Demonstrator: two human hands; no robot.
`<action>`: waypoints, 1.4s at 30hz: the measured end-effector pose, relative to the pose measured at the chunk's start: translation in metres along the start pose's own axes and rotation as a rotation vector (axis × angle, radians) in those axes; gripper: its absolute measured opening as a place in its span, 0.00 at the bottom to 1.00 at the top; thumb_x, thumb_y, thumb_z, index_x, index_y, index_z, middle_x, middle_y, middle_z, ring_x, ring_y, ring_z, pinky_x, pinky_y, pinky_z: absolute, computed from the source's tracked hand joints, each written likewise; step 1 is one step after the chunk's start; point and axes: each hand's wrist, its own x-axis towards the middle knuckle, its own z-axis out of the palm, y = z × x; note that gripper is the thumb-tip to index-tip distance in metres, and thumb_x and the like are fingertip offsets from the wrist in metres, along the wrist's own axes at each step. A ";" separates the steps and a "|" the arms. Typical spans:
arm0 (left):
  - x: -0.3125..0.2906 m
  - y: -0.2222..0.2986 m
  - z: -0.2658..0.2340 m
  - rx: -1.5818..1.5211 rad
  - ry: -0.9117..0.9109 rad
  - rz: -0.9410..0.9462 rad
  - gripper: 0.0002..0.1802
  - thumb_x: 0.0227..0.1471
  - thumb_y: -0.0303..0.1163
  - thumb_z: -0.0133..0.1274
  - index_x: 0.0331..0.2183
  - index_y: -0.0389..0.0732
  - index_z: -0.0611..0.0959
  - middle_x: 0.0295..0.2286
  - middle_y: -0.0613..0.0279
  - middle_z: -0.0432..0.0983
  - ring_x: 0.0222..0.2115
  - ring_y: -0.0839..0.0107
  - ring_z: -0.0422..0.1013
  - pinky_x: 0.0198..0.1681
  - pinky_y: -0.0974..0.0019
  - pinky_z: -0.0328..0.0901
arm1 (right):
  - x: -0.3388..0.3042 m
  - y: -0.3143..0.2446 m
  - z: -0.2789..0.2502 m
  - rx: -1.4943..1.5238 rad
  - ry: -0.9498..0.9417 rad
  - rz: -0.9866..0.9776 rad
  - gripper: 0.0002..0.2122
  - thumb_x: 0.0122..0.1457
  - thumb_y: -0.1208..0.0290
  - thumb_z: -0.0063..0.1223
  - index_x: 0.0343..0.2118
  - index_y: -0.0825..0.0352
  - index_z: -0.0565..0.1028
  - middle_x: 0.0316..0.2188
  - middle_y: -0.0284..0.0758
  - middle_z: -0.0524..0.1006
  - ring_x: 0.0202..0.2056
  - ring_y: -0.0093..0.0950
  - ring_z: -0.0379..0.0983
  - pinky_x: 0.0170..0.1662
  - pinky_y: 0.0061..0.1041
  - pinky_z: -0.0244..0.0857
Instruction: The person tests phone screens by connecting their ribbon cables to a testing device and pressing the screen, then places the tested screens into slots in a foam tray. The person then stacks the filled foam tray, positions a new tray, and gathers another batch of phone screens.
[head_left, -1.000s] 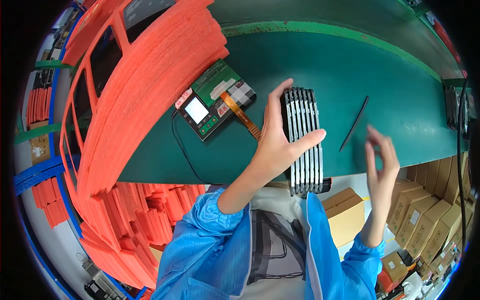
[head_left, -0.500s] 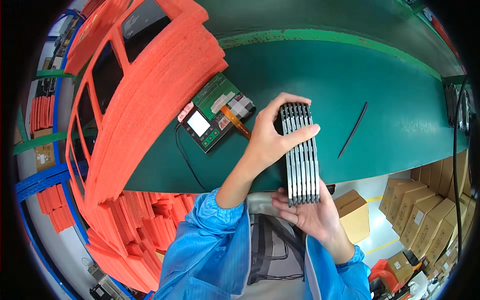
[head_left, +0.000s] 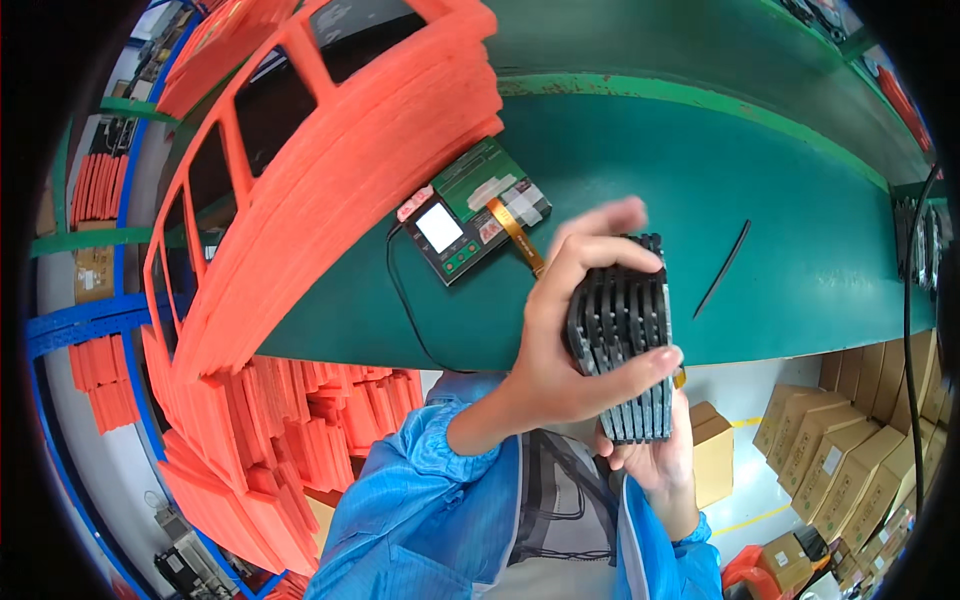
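Note:
A stack of thin, phone-sized black and silver panels point(head_left: 622, 325) is held up in front of me, above the bench's near edge. My left hand point(head_left: 555, 350) is closed round it, fingers across the far end and thumb over the near face. Under the lower end, my right hand point(head_left: 660, 465) curls against the stack, partly hidden by it. Left of the stack, a green tester board point(head_left: 487, 178) with a lit white screen point(head_left: 438, 229) and an orange flex cable point(head_left: 513, 235) lies on the green bench point(head_left: 800, 250).
A thin black stick point(head_left: 722, 268) lies on the bench to the right. Tall layers of red foam trays point(head_left: 370, 140) holding dark panels stand at the left. More red foam point(head_left: 330, 420) is piled below the bench. Cardboard boxes point(head_left: 850, 450) stand on the floor at right.
The stack has tipped, so its black ends now face up and its silver sides show less. Both hands have shifted slightly right and nearer. The whole view has also moved a little.

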 end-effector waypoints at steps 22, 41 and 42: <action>-0.027 0.046 -0.017 -0.414 -0.045 -0.382 0.49 0.37 0.28 0.71 0.56 0.38 0.59 0.46 0.51 0.66 0.51 0.61 0.67 0.53 0.59 0.65 | -0.006 0.020 0.014 -0.039 0.053 0.030 0.30 0.66 0.47 0.30 0.47 0.77 0.68 0.33 0.52 0.76 0.26 0.47 0.77 0.21 0.33 0.78; -0.054 -0.014 0.019 0.394 -0.001 1.043 0.24 0.46 0.44 0.60 0.47 0.63 0.73 0.48 0.48 0.68 0.49 0.49 0.69 0.54 0.40 0.60 | 0.021 -0.036 0.072 -0.344 0.149 -0.163 0.17 0.66 0.57 0.46 0.50 0.65 0.70 0.40 0.35 0.77 0.38 0.25 0.76 0.41 0.25 0.73; -0.061 -0.015 0.015 0.396 -0.076 0.935 0.26 0.48 0.49 0.59 0.49 0.63 0.71 0.50 0.48 0.66 0.51 0.48 0.67 0.58 0.38 0.53 | 0.030 -0.043 0.072 -0.436 0.179 -0.205 0.17 0.66 0.59 0.46 0.51 0.65 0.70 0.41 0.35 0.77 0.38 0.25 0.76 0.42 0.24 0.73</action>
